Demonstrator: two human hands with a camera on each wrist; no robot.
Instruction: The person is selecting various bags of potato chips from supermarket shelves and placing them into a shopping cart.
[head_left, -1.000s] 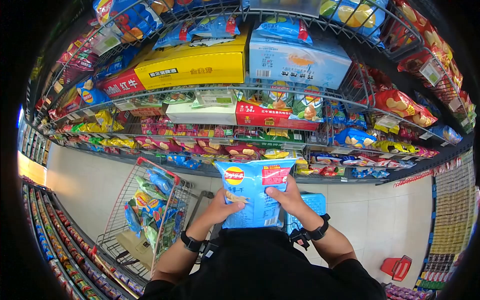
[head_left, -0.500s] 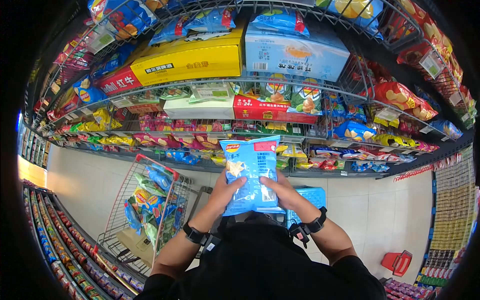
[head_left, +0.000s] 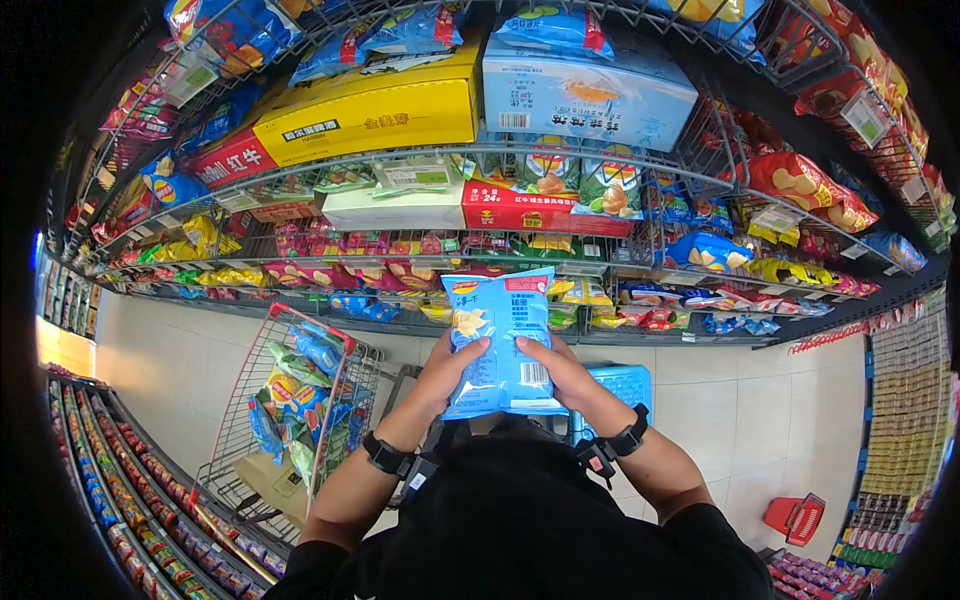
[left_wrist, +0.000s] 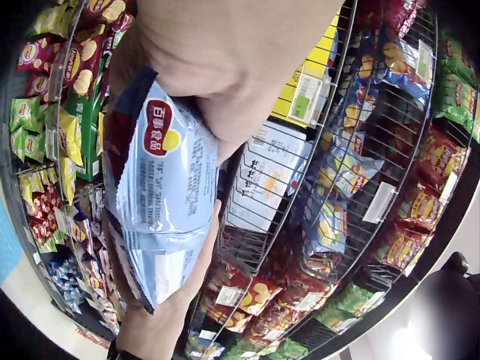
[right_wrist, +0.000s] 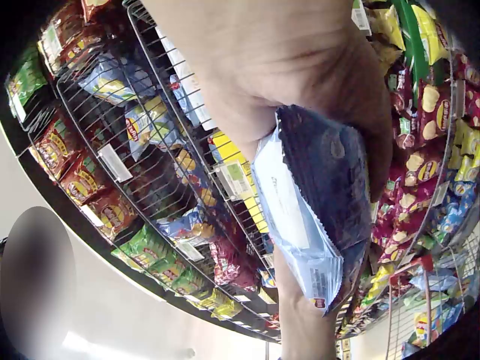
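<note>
Between both hands, close in front of the chest, is a light blue bag of chips (head_left: 500, 350) with a barcode at its lower right. My left hand (head_left: 446, 368) grips its left side, thumb lying across the printed face. On the opposite side my right hand (head_left: 562, 370) holds it the same way, thumb pointing inward. The left wrist view shows the printed blue back of the chip bag (left_wrist: 171, 180) and its crimped end. In the right wrist view the bag (right_wrist: 315, 202) is seen edge-on, its far face dark in shadow. The other fingers are mostly hidden by the bag.
Ahead stand wire shelves with snack bags, a yellow carton (head_left: 370, 110) and a light blue carton (head_left: 585, 95). A shopping cart (head_left: 345, 345) with several bags stands at left. A blue basket (head_left: 625, 385) is behind the right hand; a red basket (head_left: 795, 518) lies on the floor.
Both hands have drawn the chip bag down and closer to the body, and it looks smaller and tilted back. Both hands keep hold of it; the shelves have shifted slightly in view.
</note>
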